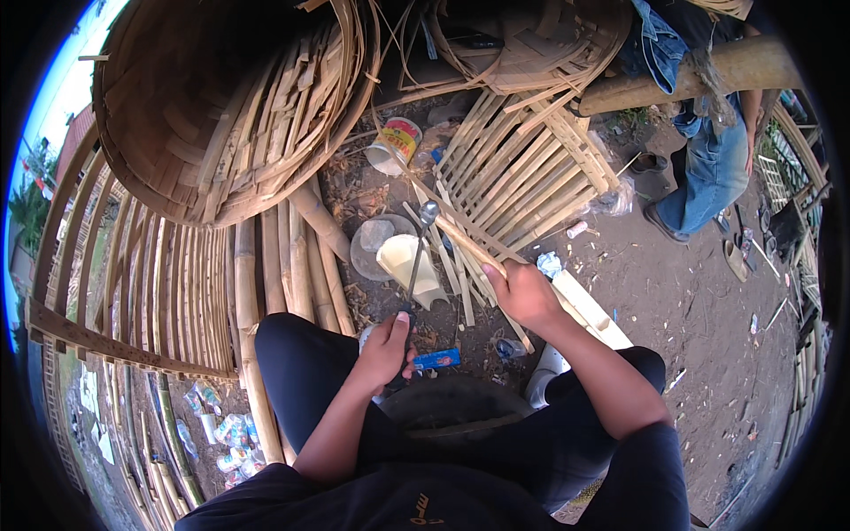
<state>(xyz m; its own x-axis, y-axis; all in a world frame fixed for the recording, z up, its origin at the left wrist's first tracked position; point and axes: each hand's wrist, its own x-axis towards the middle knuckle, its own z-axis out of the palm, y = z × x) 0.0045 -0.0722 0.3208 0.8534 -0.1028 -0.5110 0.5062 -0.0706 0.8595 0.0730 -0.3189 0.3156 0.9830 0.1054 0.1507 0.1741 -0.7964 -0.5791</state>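
Note:
My left hand (387, 347) grips the handle of a knife (420, 243) whose thin blade points up and away from me. My right hand (522, 292) holds a long bamboo strip (443, 217) that runs diagonally up to the left, crossing the knife's blade near its tip. I sit with both knees in dark trousers; a dark round tyre (456, 403) lies between my legs. Below the strip sits a pale plastic cup (409, 263) on a clear round lid (372, 243).
A big woven bamboo basket (221, 106) fills the upper left. A flat bamboo lattice (522, 168) lies ahead. Thick bamboo poles (283, 257) and a slatted frame (142, 283) lie left. Another person in jeans (708, 168) stands upper right. A tin can (394, 142) rests on the dirt.

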